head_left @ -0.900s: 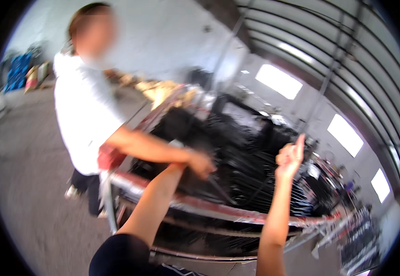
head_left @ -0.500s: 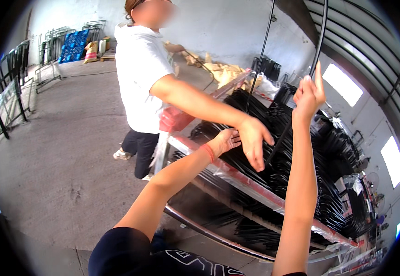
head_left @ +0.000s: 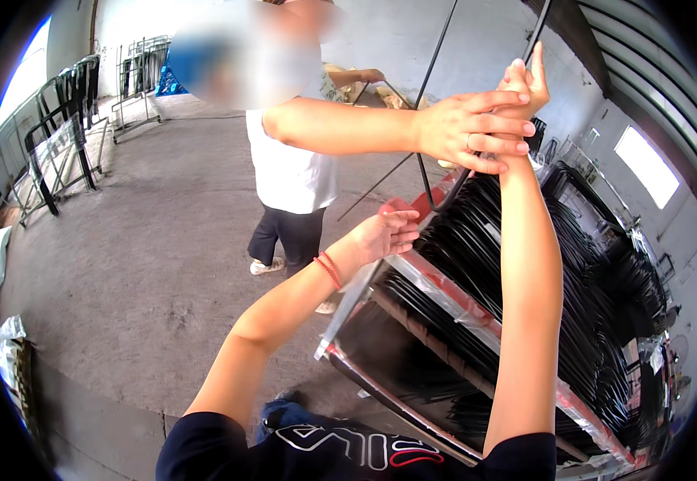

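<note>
My right hand (head_left: 529, 90) is raised, closed around a long black bent rod (head_left: 538, 30) with its index finger pointing up. The rod looks like a U-shaped frame, its bend hanging low beside the rack. A co-worker's hand (head_left: 477, 132), wearing a ring, lies across my right hand and wrist, hiding part of the grip. Lower down, my left hand (head_left: 388, 235) is open and holds nothing, palm up with fingers apart, near the rack's red-wrapped corner (head_left: 400, 210). Red bands circle that wrist.
A metal rack (head_left: 453, 301) with red and clear wrapping carries many black bent rods (head_left: 477, 232). The co-worker in a white top (head_left: 292, 172) stands beyond my left hand. Dark metal frames on stands (head_left: 68, 120) line the far left; a concrete floor (head_left: 172, 232) spreads between.
The co-worker's hand has risen from over the rods onto my right hand. My right hand has moved up with the rod, which now tilts more. The view has shifted too.
</note>
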{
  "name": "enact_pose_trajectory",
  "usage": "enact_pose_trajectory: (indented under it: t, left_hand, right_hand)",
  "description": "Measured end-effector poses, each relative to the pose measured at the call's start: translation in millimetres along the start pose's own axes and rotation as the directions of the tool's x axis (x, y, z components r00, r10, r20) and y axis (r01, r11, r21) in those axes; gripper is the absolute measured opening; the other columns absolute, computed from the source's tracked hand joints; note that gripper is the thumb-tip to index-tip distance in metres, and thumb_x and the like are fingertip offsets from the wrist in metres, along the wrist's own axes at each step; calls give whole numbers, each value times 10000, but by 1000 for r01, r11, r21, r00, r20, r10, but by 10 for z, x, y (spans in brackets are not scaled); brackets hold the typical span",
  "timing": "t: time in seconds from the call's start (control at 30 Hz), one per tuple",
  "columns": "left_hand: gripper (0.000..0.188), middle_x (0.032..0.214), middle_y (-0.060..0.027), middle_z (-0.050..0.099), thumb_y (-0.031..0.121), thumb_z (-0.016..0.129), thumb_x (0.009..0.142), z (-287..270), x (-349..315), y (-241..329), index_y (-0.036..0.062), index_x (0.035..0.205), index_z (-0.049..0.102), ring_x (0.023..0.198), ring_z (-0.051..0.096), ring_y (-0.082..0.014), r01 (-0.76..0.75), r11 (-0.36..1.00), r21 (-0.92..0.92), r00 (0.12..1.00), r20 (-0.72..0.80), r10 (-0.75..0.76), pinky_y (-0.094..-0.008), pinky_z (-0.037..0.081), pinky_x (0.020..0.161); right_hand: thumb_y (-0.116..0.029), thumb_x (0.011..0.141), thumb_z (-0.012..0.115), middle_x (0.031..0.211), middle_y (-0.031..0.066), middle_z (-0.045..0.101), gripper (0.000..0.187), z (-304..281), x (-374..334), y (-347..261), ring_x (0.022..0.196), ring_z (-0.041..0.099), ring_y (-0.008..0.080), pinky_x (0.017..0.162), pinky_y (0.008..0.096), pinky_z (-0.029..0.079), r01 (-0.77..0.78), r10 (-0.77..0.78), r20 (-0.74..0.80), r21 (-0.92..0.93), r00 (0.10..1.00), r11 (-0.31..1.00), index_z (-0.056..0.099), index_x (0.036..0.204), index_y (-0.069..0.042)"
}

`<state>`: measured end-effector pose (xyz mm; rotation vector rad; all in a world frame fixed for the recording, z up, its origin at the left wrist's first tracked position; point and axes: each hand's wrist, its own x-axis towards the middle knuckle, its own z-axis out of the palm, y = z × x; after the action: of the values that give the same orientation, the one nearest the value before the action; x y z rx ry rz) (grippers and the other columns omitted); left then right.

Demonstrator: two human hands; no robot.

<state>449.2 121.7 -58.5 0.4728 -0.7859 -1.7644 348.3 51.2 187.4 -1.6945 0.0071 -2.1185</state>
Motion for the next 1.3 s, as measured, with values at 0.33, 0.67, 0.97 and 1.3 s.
enact_pose_trajectory:
  t: [0.33,0.67,0.97,1.3]
  left_hand:
    - [290,1112,-27,490,182,454,851,-705,-859,711,82,1122,476,1041,472,-150,-93,976,195,985,-122,118,-294,387,856]
    - [155,996,-8,546,73,435,838,-1019,-1170,1004,62,955,537,943,492,-104,-322,794,516,832,-246,497,-263,374,796]
    - [220,1019,-112,496,32,439,820,-692,-685,1787,8,1034,482,961,482,-226,-490,19,872,432,224,873,-296,377,824]
    - [510,1261,-171,384,353,356,903,-239,207,2088,14,1281,309,1121,404,-232,-564,181,806,610,259,749,-332,306,936]
  right_hand:
    - [31,760,432,530,-56,291,466,1153,-408,1098,463,246,52,412,223,237,-7,-7,-132,-107,991,994,453,1218,-56]
    - [-14,777,444,764,73,567,458,1422,-1024,1555,542,367,131,531,262,363,-69,12,-160,-356,987,932,431,1233,-59]
    - [-64,841,407,1018,122,567,427,1452,-1811,1575,623,400,114,581,237,370,-252,234,-97,-277,967,927,356,1255,22]
    - [-9,813,412,894,16,512,482,1452,-2519,1021,684,439,63,593,205,369,-504,490,-128,-133,862,853,326,1287,-8]
